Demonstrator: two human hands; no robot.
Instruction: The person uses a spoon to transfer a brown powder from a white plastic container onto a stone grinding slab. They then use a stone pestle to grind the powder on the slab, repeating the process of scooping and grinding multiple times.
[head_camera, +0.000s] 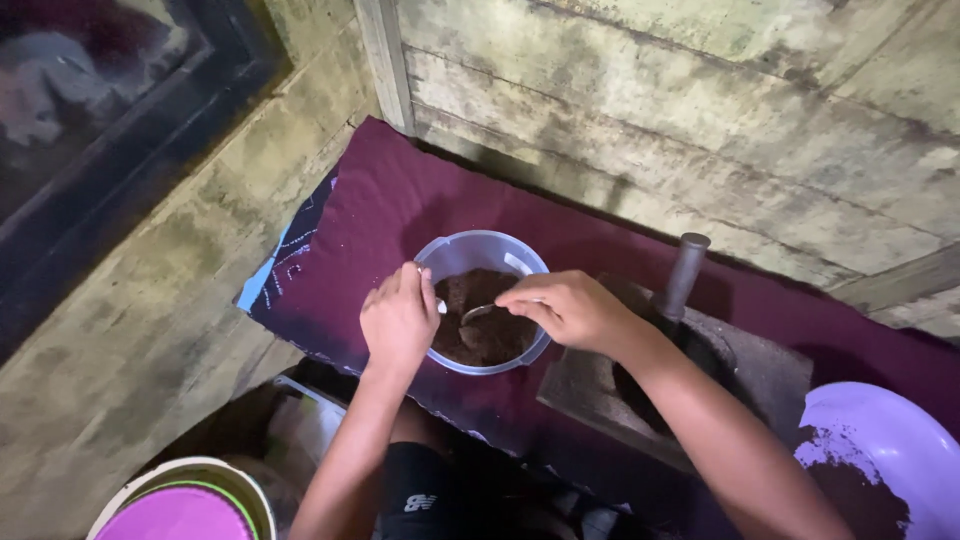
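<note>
Two hands meet over a clear plastic tub (482, 250) of dark brown powder on a maroon cloth (390, 195): left hand (398, 318) grips its rim, right hand (565, 305) pinches a metal spoon (478, 312) inside.

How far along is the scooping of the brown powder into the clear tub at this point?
Done: the clear tub already holds a good layer of brown powder. In hand: the right hand holds a spoon inside the tub while the left hand steadies its rim. Left: powder remains in the purple basin at right.
</note>
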